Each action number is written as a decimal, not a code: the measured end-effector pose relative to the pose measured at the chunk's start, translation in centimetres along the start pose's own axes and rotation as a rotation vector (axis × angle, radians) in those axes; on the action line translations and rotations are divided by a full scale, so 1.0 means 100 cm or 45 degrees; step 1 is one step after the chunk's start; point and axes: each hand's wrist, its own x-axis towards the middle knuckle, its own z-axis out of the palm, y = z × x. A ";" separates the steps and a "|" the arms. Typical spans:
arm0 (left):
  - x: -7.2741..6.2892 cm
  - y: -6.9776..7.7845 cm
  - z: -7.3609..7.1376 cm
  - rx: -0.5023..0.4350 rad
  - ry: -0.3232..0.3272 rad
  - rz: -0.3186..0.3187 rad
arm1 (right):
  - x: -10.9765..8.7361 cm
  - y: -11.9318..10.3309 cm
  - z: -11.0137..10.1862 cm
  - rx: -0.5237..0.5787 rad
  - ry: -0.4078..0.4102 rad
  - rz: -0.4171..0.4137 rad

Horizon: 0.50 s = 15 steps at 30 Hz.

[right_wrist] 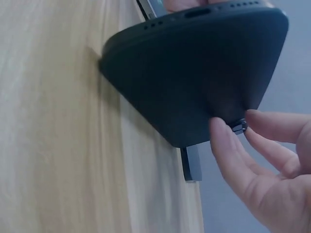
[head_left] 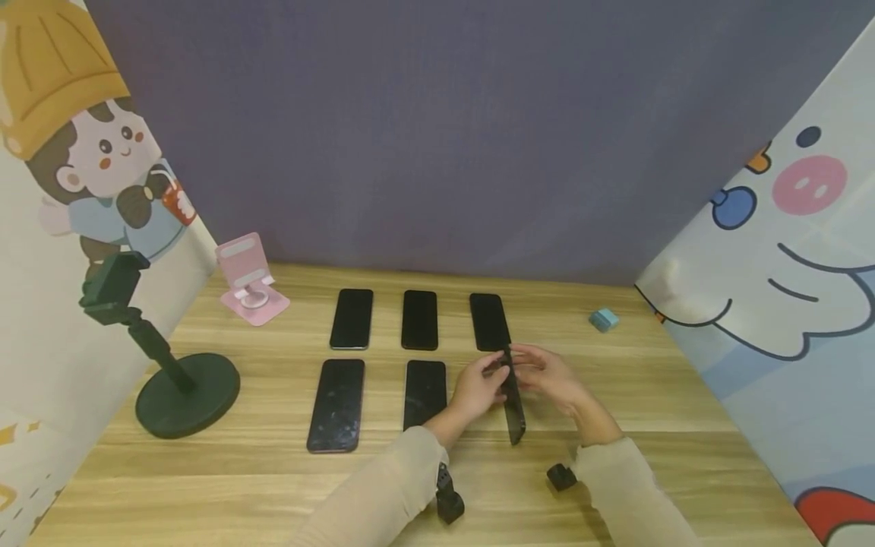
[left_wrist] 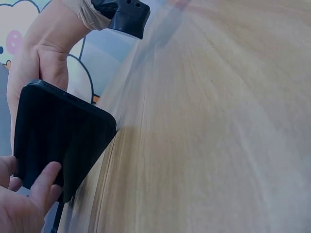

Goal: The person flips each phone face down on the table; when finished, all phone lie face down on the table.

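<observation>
A black smartphone (head_left: 513, 414) is tilted up on its long side edge on the wooden table, between my two hands. My left hand (head_left: 476, 391) holds its far end, with fingertips on the dark screen face in the left wrist view. On the other side, my right hand (head_left: 555, 380) pinches the same end near the camera bump, with fingers on the dark back (right_wrist: 194, 82) in the right wrist view. Just beyond the hands, another phone (head_left: 488, 320) lies flat. A further phone (head_left: 425, 391) lies left of my left hand, partly covered by that wrist.
Several more black phones lie in rows, among them one at the front left (head_left: 336, 405). A pink folding stand (head_left: 254, 292) and a dark green round-based stand (head_left: 187, 395) occupy the left side. A small blue block (head_left: 604, 319) sits at the right rear. A grey partition (head_left: 424, 152) closes the back.
</observation>
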 end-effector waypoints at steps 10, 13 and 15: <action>0.004 -0.002 -0.005 -0.030 0.033 -0.033 | 0.003 0.008 0.005 -0.077 -0.041 0.001; 0.005 0.000 -0.008 0.048 0.042 -0.013 | 0.003 0.010 0.008 -0.121 -0.010 0.039; 0.005 0.002 -0.010 0.097 0.043 0.003 | 0.003 0.011 0.009 -0.136 0.015 0.066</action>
